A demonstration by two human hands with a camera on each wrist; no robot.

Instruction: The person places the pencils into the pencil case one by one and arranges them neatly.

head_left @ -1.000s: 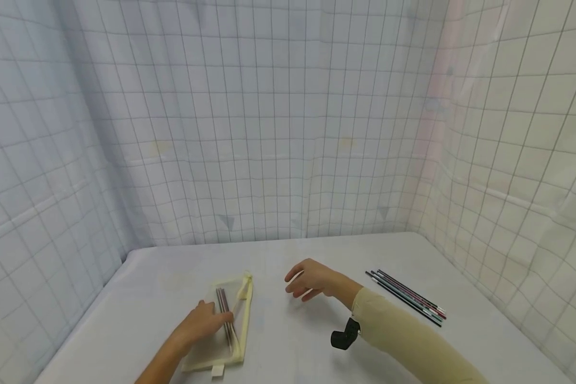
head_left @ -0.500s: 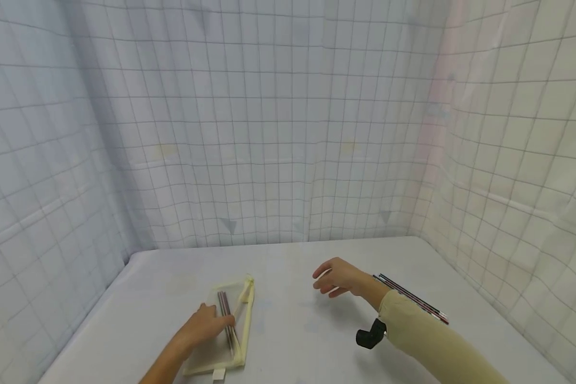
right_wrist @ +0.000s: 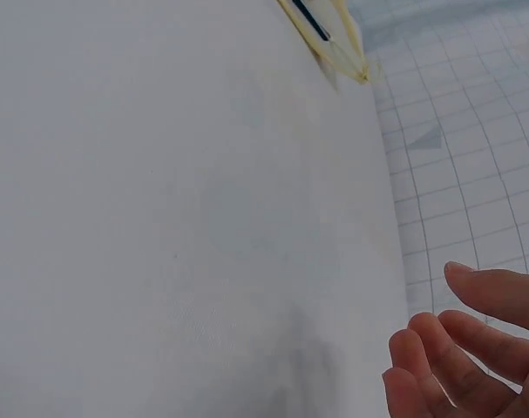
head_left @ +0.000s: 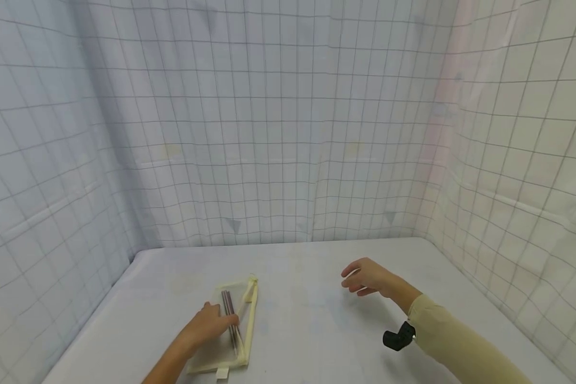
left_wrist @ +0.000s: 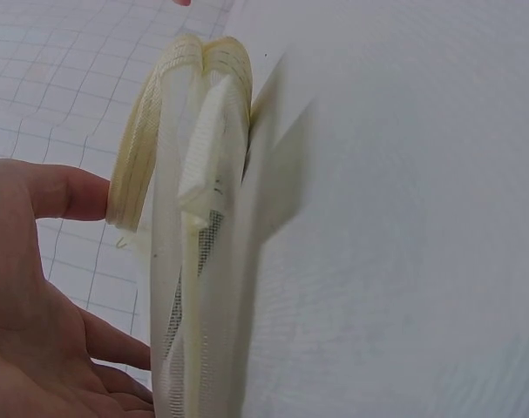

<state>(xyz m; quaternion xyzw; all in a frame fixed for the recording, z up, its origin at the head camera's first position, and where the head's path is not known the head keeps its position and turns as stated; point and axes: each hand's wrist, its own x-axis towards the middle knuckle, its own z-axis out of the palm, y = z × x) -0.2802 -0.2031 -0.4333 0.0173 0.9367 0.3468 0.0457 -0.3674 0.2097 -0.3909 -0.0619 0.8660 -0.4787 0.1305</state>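
Note:
On the left of the table lies a pale, see-through mesh pouch (head_left: pixel 248 333) with a cream zip edge, opened toward the right. Dark pencils (head_left: pixel 229 305) show inside it. My left hand (head_left: pixel 206 326) holds the pouch from above, thumb at the lifted zip band (left_wrist: pixel 140 161) and other fingers against the mesh; the exact thumb-tip contact is partly hidden. Well to the right, my right hand (head_left: pixel 368 276) hovers over the table, fingers loosely bent and holding nothing. In the right wrist view, only the far corner of the pouch and one dark pencil (right_wrist: pixel 310 19) appear.
A small black device (head_left: pixel 399 337) sits on the right wrist beside the cream sleeve (head_left: pixel 461 338). White gridded cloth (head_left: pixel 288 133) surrounds the white table (head_left: pixel 307 320) at the back and sides. The right forearm covers part of the table's right side.
My right hand has moved right, away from the pouch. The pencils on the right of the table have become hidden behind the right arm. My left hand stays on the pouch.

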